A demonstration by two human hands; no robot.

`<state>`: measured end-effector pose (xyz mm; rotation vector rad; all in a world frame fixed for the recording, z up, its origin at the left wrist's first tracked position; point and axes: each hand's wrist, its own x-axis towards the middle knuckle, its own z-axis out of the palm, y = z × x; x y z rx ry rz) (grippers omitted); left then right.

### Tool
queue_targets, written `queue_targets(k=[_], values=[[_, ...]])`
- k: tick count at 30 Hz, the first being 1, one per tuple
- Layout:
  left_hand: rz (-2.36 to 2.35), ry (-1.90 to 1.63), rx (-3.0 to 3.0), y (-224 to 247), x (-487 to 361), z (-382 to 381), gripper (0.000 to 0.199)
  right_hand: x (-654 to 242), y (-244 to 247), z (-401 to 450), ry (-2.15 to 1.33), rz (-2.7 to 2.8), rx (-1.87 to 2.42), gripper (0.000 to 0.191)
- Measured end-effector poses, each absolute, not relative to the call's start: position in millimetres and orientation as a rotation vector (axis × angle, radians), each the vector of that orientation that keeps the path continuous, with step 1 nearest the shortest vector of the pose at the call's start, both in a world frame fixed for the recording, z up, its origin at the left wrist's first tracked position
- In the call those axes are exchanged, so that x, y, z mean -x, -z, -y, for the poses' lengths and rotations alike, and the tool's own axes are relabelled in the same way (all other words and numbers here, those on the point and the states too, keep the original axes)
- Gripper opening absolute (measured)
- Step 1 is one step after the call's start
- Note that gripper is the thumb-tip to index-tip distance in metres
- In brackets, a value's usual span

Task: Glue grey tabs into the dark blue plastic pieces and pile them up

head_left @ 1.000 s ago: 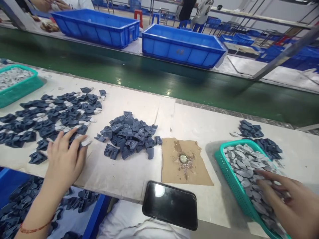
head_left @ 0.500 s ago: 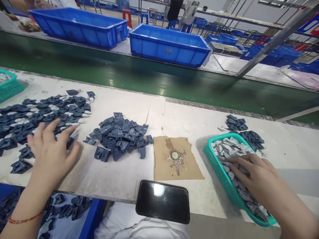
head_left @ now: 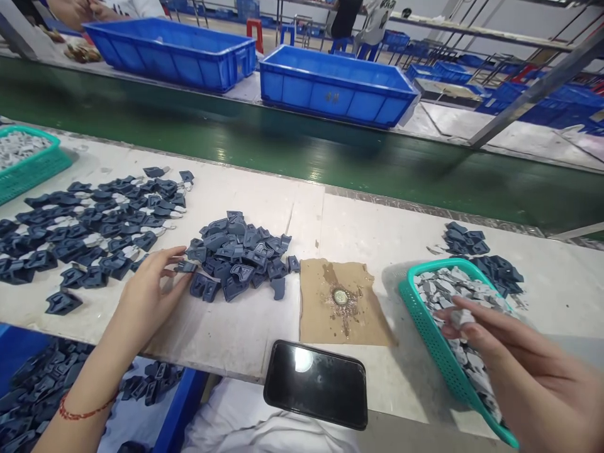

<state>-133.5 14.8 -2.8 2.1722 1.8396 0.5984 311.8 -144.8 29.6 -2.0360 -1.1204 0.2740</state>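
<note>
My left hand [head_left: 153, 292] is at the left edge of a pile of dark blue moulded plastic pieces [head_left: 240, 255]. Its thumb and fingers close around one dark blue plastic piece [head_left: 185, 267] there. Over the green basket [head_left: 425, 336], my right hand [head_left: 528, 365] pinches a small light grey piece [head_left: 462, 318] between thumb and fingers. Many similar grey pieces [head_left: 472, 286] fill that basket. Between the hands lies a brown cardboard square [head_left: 316, 321] with a small round pot [head_left: 340, 297] and wet, glittery stains around it.
Blue pieces with pale parts attached [head_left: 99, 220] spread across the left of the table. A black phone [head_left: 316, 385] lies at the front edge. Another green basket [head_left: 35, 173] stands far left. Beyond the green belt [head_left: 226, 135] are blue crates [head_left: 330, 94] and a co-worker's hands [head_left: 85, 11].
My left hand has moved right, from over the spread pieces to the pile, and closed on a blue piece. My right hand has lifted a grey piece out of the basket.
</note>
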Motion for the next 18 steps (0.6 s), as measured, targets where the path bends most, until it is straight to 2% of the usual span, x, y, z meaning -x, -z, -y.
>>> queue_targets(k=[4,7,10,13,18], values=[[-1.991,-0.625,-2.066,1.7,135.2,-8.3,0.035,-271.6,-30.6,124.9,-0.848,0.863,1.608,0.028],[-2.131,-0.743,-2.04,-0.2,131.3,1.8,0.03,-253.3,-28.1,111.4,-1.043,0.825,1.439,0.025],[-2.126,-1.097,-1.918,-7.2,114.8,18.9,0.033,-245.5,-22.4,105.4,-1.147,0.783,1.399,0.023],[-1.901,-1.434,-1.614,-16.9,86.8,37.4,0.034,-242.5,-14.4,103.5,-1.193,0.745,1.399,0.025],[-1.372,-1.249,-1.115,-20.7,41.4,55.2,0.021,-239.6,-0.1,103.5,-1.117,0.794,1.468,0.026]])
